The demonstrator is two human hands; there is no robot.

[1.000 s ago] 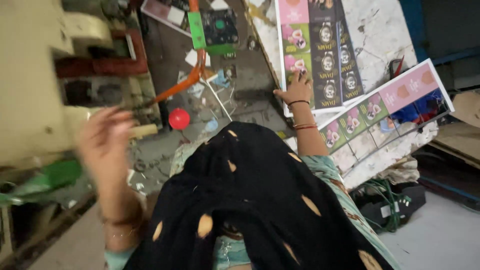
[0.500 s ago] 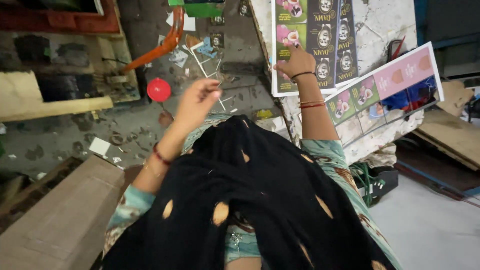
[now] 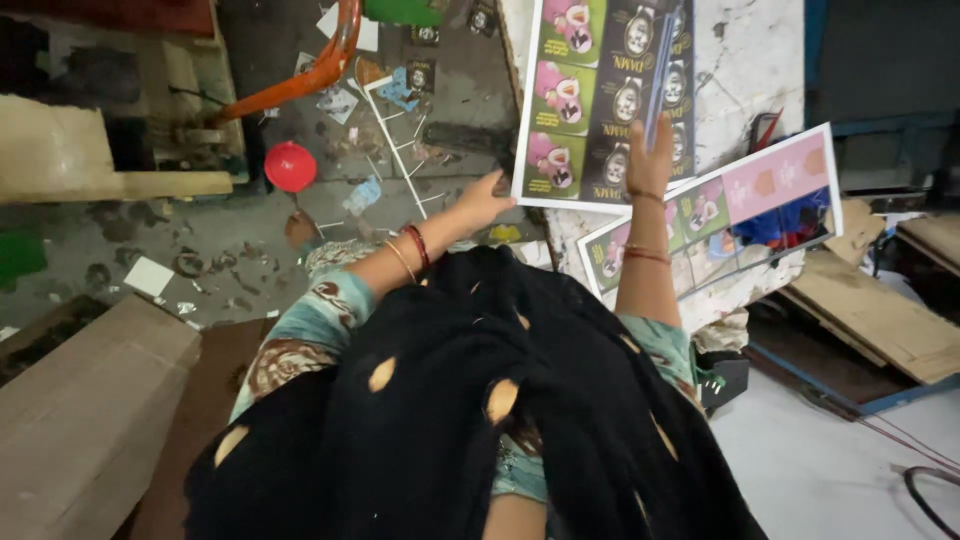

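The person's left hand [image 3: 487, 203] pinches the lower left corner of the top printed sheet [image 3: 605, 100], which lies on the white worktop [image 3: 745, 60]. The right hand [image 3: 652, 150] rests flat on that sheet, fingers spread, gripping nothing. Risk: a pull from 1 corner could crease or tear the sheet, or drag the second sheet [image 3: 745, 205], just below and right of it, off the worktop's edge. Count: 2 printed sheets, 2 hands, 1 red ball [image 3: 290, 166] on the floor, well left of the top sheet.
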